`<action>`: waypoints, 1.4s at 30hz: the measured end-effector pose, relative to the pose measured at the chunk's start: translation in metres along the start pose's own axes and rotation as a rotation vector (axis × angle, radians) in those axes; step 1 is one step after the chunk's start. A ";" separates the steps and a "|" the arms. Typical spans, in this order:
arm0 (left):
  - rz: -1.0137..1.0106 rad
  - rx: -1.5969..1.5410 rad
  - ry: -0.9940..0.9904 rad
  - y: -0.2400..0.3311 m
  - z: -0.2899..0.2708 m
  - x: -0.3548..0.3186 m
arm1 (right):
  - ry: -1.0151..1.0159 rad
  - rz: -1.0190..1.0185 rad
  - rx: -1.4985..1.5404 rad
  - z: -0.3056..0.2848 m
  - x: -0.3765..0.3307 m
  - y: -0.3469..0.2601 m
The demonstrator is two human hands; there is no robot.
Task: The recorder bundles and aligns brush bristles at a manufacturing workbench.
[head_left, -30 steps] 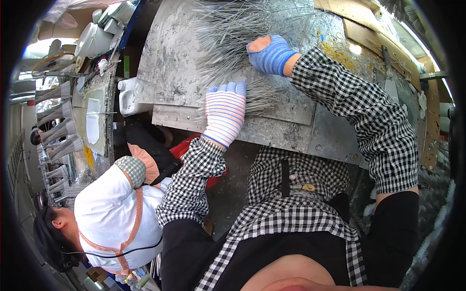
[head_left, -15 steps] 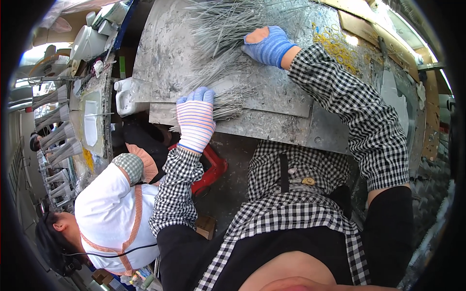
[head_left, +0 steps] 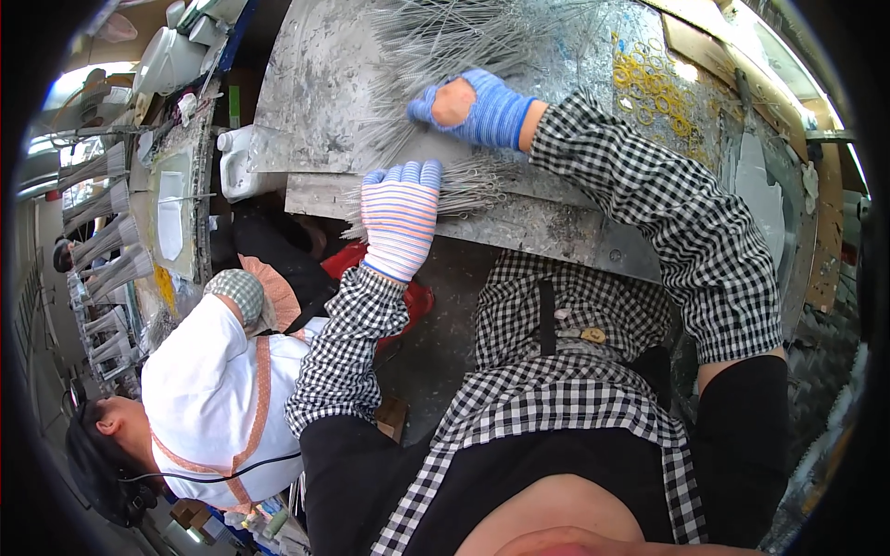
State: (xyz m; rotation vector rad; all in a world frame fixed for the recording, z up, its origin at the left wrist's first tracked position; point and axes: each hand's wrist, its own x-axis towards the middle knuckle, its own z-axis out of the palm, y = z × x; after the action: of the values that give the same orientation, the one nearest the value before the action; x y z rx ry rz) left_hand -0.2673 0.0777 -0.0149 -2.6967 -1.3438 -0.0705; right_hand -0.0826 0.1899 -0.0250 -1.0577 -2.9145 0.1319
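My left hand (head_left: 400, 221), in a white glove with blue and orange stripes, is closed over a bundle of thin metal wires (head_left: 471, 188) at the near edge of the metal-topped table. The wires stick out on both sides of it, with small loops at their right ends. Farther back, my right hand (head_left: 475, 109), in a blue glove with a gap at the back, is bent down over the near part of a large pile of thin wires (head_left: 445, 42). Its fingers are drawn together and point left; their tips and anything in them are hidden.
Yellow rings (head_left: 663, 97) lie scattered at the table's right. A white jug (head_left: 239, 165) stands beyond the left edge. A co-worker (head_left: 209, 398) in white sits at my left, by a side bench (head_left: 173, 218). Below the table is something red (head_left: 417, 306).
My right hand has moved left and a little nearer along the wire pile. My left hand has shifted slightly right and up with the wire bundle. The co-worker's arm has moved slightly.
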 end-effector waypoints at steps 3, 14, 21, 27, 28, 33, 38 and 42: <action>-0.011 -0.023 -0.014 0.012 -0.002 -0.008 | 0.006 0.112 -0.080 0.011 0.008 0.022; -0.171 -0.037 -0.118 0.023 -0.011 -0.018 | 0.042 0.072 0.140 -0.012 -0.028 0.028; -0.300 -0.014 -0.390 0.025 -0.017 -0.011 | 0.081 -0.186 0.518 -0.019 -0.064 0.047; -0.168 0.037 -0.245 0.016 0.000 -0.023 | -0.076 -0.199 0.114 -0.005 -0.077 0.030; -0.162 0.031 -0.258 0.015 -0.004 -0.022 | 0.045 -0.267 0.144 0.016 -0.074 0.039; -0.176 -0.037 -0.335 0.010 -0.020 -0.034 | 0.108 -0.216 -0.015 0.017 -0.092 0.080; -0.426 -0.578 -0.355 0.008 -0.018 -0.080 | 0.163 -0.064 -0.076 0.012 -0.098 0.065; -0.740 -1.691 -0.369 0.028 -0.022 -0.087 | 0.341 -0.106 0.042 0.008 -0.110 0.061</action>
State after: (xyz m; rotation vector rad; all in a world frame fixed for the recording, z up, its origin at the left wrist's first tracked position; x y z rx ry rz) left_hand -0.2972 -0.0110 -0.0045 -2.7932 -3.4640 -1.3873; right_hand 0.0399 0.1652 -0.0390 -0.8231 -2.6393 0.0078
